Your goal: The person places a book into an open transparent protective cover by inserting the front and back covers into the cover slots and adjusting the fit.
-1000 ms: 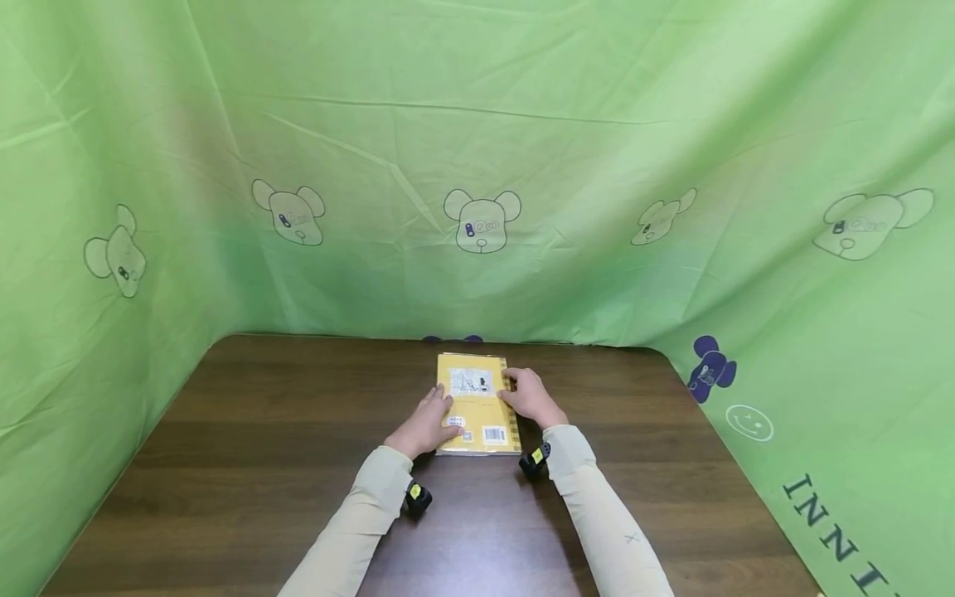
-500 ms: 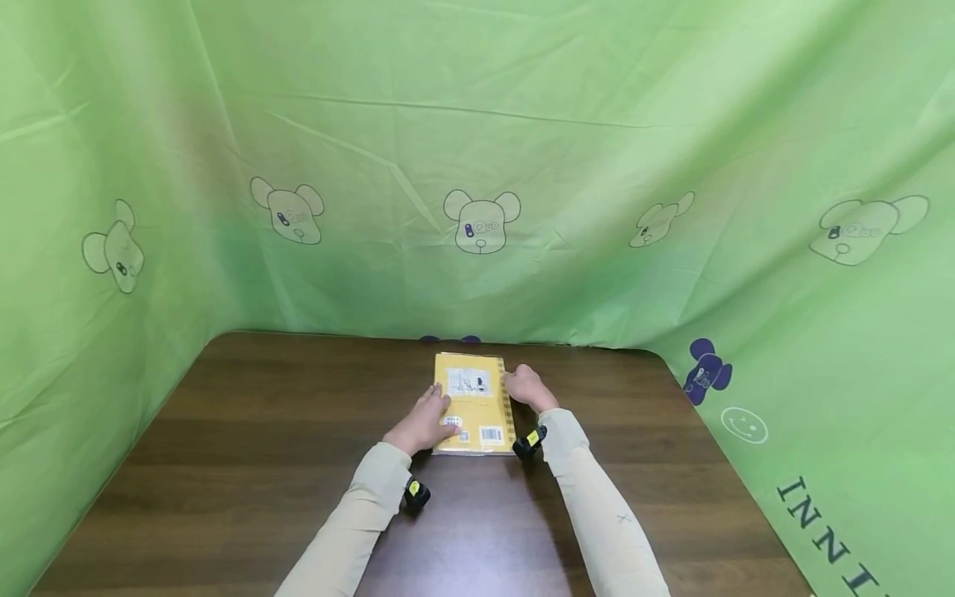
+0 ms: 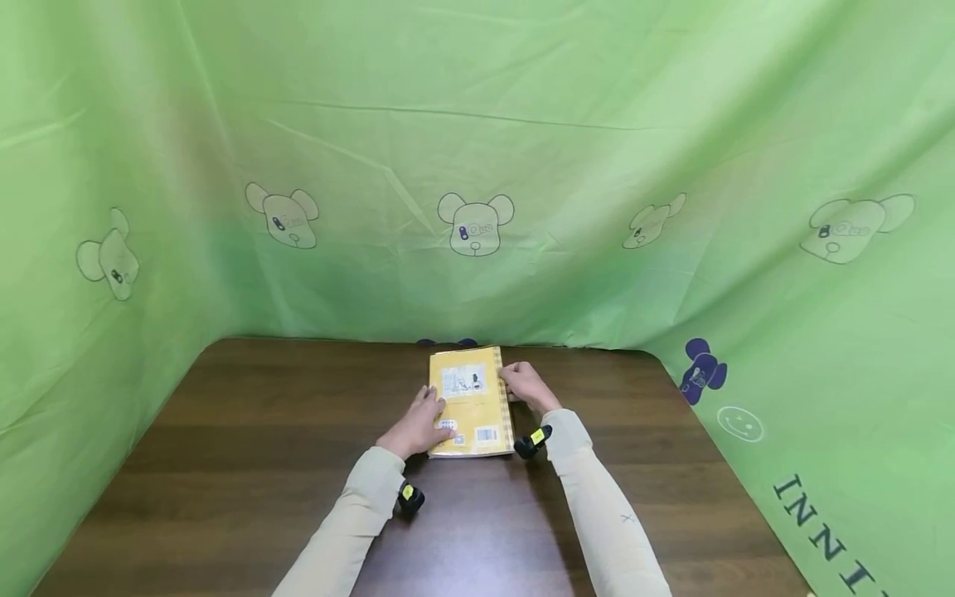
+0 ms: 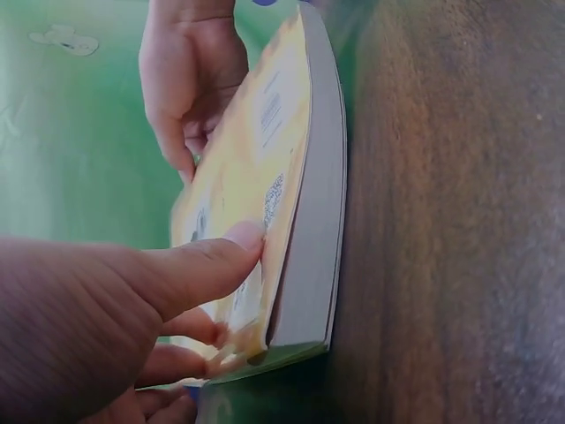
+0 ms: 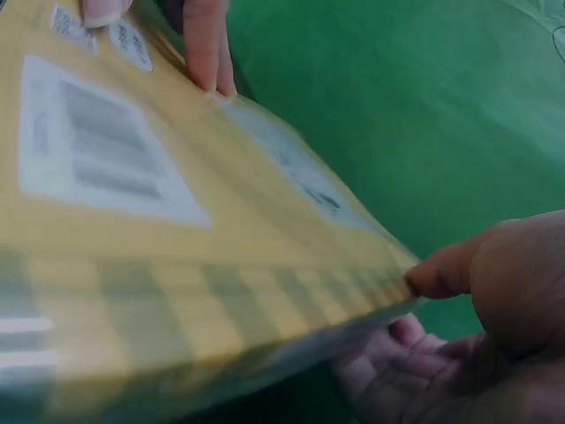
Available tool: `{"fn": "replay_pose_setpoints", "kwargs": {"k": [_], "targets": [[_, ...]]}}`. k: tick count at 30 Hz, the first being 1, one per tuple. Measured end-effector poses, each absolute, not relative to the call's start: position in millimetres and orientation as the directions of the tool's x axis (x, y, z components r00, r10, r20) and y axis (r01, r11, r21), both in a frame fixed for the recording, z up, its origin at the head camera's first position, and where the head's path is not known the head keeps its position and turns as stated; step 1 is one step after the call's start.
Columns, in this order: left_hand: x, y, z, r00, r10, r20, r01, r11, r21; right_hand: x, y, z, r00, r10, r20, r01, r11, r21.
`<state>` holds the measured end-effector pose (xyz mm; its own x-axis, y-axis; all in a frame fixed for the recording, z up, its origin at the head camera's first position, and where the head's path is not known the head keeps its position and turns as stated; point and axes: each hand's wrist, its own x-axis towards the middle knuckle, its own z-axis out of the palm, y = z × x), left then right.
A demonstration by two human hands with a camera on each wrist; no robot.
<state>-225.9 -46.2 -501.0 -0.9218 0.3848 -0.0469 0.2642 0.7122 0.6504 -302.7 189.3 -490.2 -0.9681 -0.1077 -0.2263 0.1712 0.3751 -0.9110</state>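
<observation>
A yellow book (image 3: 468, 414) with a barcode and a checked spine lies at the middle back of the table, its right side raised and tilted. My right hand (image 3: 528, 386) pinches the book at the spine side; in the right wrist view its thumb (image 5: 441, 269) touches the cover edge, with the curled fingers lower down. On the cover's left part rests my left hand (image 3: 414, 421), the thumb (image 4: 207, 269) lying across the cover and the other fingertips near the left edge. Page edges (image 4: 313, 212) show in the left wrist view. The underside of the book is hidden.
The brown wooden table (image 3: 298, 464) stretches around the book. A green cloth (image 3: 388, 282) with printed bear heads hangs close behind and along both sides of the table. Black wrist cameras sit below both hands.
My right hand has slid from the cover to the spine edge and now lifts that side slightly. The left hand stays on the left part of the cover.
</observation>
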Motion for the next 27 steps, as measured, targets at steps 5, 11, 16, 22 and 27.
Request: {"fn": "replay_pose_setpoints", "kwargs": {"k": [5, 11, 16, 22, 27], "targets": [[-222, -46, -499, -0.931, 0.364, 0.007, 0.292, 0.736, 0.611, -302, 189, -490, -0.978, -0.132, -0.16, 0.111, 0.32, -0.941], [-217, -32, -489, -0.931, 0.341, 0.131, 0.355, 0.759, 0.546, -300, 187, -482, -0.985, -0.156, -0.078, 0.038, 0.246, -0.969], [-208, -13, -475, -0.906, 0.35, 0.241, 0.423, 0.703, 0.572, -299, 181, -474, -0.988, -0.153, -0.004, -0.031, 0.222, -0.974], [-199, 10, -456, -0.922, 0.256, 0.292, 0.385, 0.701, 0.6, -294, 172, -460, -0.987, -0.155, 0.041, -0.07, 0.183, -0.981], [-190, 21, -444, -0.946, 0.151, 0.286, 0.303, 0.724, 0.619, -283, 169, -447, -0.985, -0.166, 0.054, -0.08, 0.149, -0.986]]}}
